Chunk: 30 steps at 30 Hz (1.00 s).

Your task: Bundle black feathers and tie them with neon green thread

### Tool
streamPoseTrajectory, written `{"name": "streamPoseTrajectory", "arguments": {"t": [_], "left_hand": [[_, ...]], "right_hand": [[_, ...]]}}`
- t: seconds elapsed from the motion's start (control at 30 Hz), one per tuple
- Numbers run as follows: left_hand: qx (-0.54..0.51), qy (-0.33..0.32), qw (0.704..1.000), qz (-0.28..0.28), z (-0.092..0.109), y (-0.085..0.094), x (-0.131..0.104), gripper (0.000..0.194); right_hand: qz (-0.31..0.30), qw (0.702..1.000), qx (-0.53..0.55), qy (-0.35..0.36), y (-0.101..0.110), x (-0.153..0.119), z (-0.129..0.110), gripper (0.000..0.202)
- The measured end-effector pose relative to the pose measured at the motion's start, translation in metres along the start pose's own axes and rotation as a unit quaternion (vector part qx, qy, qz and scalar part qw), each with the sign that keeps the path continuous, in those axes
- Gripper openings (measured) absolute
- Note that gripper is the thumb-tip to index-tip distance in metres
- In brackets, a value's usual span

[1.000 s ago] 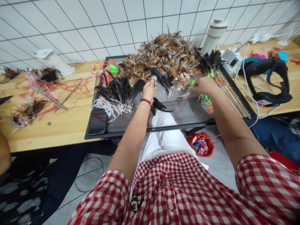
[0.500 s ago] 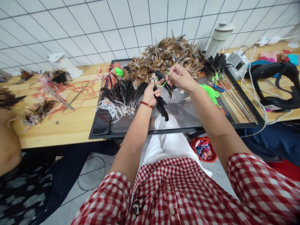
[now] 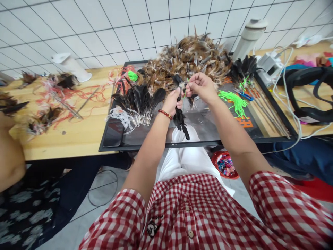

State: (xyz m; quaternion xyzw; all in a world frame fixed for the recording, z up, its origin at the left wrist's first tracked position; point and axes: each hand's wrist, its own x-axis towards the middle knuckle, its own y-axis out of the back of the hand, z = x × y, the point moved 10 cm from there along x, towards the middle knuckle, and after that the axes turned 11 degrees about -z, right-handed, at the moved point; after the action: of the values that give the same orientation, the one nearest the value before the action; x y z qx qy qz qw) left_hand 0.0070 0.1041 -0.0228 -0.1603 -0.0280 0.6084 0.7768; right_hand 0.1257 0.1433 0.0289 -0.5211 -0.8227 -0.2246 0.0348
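Pinching green thread close to a bunch of black feathers

With the two hands taken as the middle of the dial, the left hand is closed around the bunch, a red beaded bracelet at its wrist. Pale stems poke up past its fingers, and the dark plumes hang toward 6 o'clock, over the front part of a black-rimmed tray. The right hand, just on the 3 o'clock side, grips the thread between thumb and fingers near those stems; whether the thread loops around them is too small to tell.

A large heap of brown feathers lies around 12 and 1 o'clock. Between 8 and 9 o'clock, fanned black feathers lie beside white strips. At 3 o'clock rests a loose bundle of neon-green strands, with a small blue tool just past it and thin sticks farther out. A pale bottle stands at 2 o'clock, by the tray's far edge.

The tray sits on a wooden table. At 5 o'clock, down on the floor, a red basket holds colourful scraps. Between 8 and 9 o'clock, at the outer edge, a co-worker's bare arm shows.
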Motion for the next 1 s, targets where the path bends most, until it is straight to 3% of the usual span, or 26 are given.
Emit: {"name": "streamPoseTrajectory", "arguments": {"t": [0.17,0.27,0.37,0.43,0.53,0.63,0.77,1.0], "left_hand": [[0.122,0.006,0.992,-0.004,-0.008,0.003,0.007,0.043],[0.224,-0.024,0.973,-0.051,-0.004,-0.012,0.005,0.041],[0.22,-0.017,0.967,-0.131,-0.006,-0.034,-0.002,0.04],[0.17,-0.004,0.976,-0.14,-0.007,-0.038,-0.005,0.037],[0.094,-0.01,0.992,-0.087,-0.004,-0.028,-0.003,0.038],[0.018,-0.044,0.999,-0.005,0.004,-0.009,0.0,0.044],[-0.054,-0.057,0.995,0.066,0.009,0.008,-0.003,0.04],[-0.084,-0.049,0.991,0.095,0.008,0.018,-0.003,0.04]], "right_hand": [[-0.03,0.999,-0.017,0.008,-0.003,-0.006,-0.018,0.035],[-0.04,0.998,-0.038,0.023,-0.003,-0.006,-0.02,0.032],[-0.056,0.998,-0.026,0.007,-0.003,-0.002,-0.002,0.027],[-0.041,0.999,0.003,-0.028,0.002,0.001,0.019,0.026],[0.012,0.994,0.066,-0.084,0.014,0.003,0.046,0.029],[0.052,0.985,0.125,-0.111,0.018,0.001,0.053,0.033],[0.068,0.982,0.153,-0.09,0.013,-0.002,0.037,0.034],[0.091,0.992,0.085,-0.021,0.009,-0.007,0.004,0.029]]}}
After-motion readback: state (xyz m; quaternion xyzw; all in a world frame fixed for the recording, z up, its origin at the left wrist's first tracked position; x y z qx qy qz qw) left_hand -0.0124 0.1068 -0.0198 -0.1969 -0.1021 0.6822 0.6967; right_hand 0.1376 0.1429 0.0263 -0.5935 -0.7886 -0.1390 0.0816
